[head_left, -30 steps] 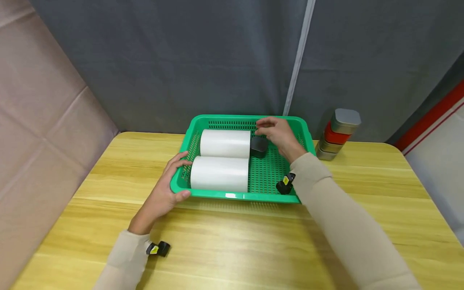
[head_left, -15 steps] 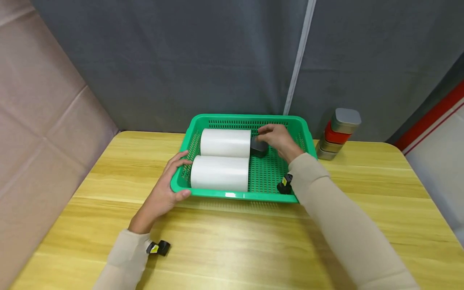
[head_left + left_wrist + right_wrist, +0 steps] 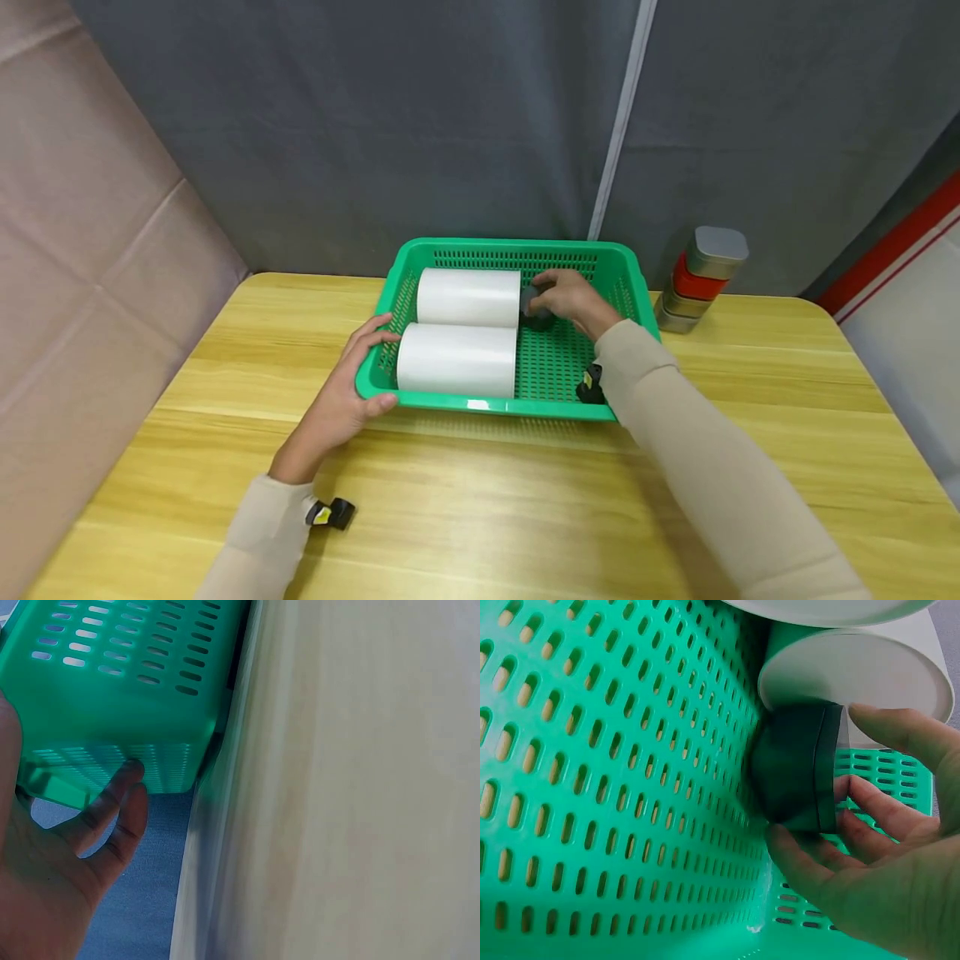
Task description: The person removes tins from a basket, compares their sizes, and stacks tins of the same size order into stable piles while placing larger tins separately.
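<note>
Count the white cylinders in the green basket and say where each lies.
2. The back cylinder lies on its side in the left part of the green basket, towards the far side; the front cylinder lies beside it, on the near side. None appears hidden.

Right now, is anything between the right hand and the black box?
Nothing visible: the right hand has its fingers round the black box. In the head view, the far white roll lies to the box's left, while the hand reaches in from the right.
</note>
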Motion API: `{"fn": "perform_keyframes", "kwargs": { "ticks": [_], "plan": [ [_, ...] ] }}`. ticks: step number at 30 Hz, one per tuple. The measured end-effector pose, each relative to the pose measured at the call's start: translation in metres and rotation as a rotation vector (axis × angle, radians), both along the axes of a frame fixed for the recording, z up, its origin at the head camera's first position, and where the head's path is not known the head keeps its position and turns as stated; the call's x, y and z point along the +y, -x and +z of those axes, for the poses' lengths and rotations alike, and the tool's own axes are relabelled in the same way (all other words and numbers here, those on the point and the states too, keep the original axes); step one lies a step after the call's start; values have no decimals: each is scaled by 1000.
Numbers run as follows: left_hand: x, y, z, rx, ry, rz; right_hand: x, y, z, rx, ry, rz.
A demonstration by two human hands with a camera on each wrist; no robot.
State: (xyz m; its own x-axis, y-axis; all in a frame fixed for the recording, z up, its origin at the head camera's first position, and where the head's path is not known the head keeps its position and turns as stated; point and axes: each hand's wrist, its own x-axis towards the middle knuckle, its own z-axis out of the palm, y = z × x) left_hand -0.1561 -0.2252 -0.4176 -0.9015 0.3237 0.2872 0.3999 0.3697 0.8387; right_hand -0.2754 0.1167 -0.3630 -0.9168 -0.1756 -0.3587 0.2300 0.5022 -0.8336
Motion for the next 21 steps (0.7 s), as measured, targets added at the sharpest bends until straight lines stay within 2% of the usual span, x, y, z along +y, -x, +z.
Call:
{"fn": "perform_keyframes", "kwargs": {
  "ticks": [4, 10, 21],
  "plan": [
    [0, 0, 0, 0, 5, 3, -1, 1, -1, -1, -62, 51],
    [-1, 0, 0, 12, 16, 6, -2, -2, -1, 9, -119, 83],
    [-2, -1, 0, 7, 23, 11, -3, 0, 1, 29, -119, 53]
  ]
}}
